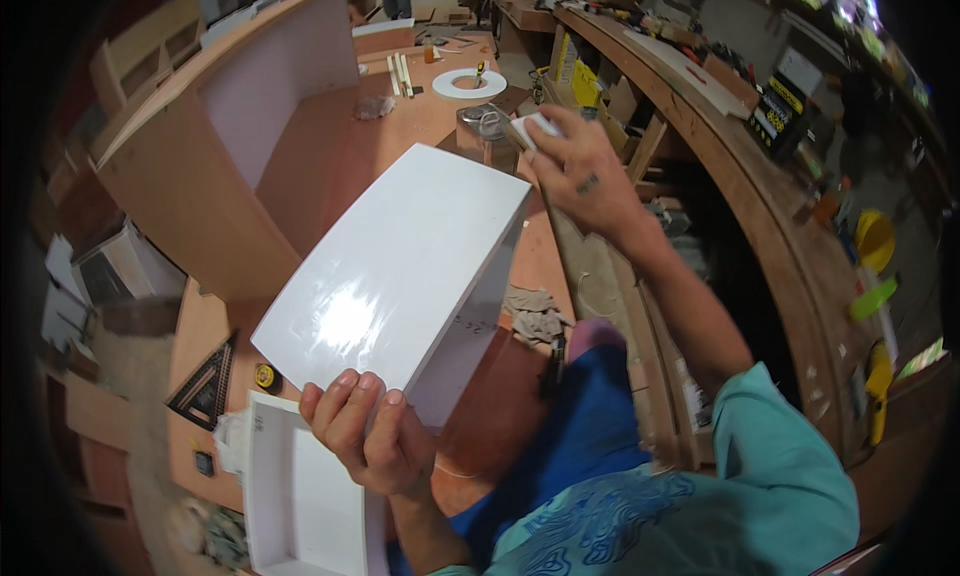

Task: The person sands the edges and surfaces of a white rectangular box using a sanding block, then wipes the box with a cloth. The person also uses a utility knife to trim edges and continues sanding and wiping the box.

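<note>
My left hand (360,431) grips the near edge of a glossy white drawer box (390,261), fingers on its bright face and the box tilted up. An open side shows at its right. Beyond its far right corner, my right hand (590,181) pinches a small flat white piece (537,128), whose exact kind I cannot make out. That hand is raised apart from the box, near a metal can (483,123). A second white drawer box (310,496) lies open side up below my left hand.
A large wooden cabinet carcass (190,186) stands at the left. On the table are a black speed square (205,384), a tape measure (267,378), a crumpled rag (537,314) and a white edging roll (470,83). A long wooden workbench (720,126) curves along the right.
</note>
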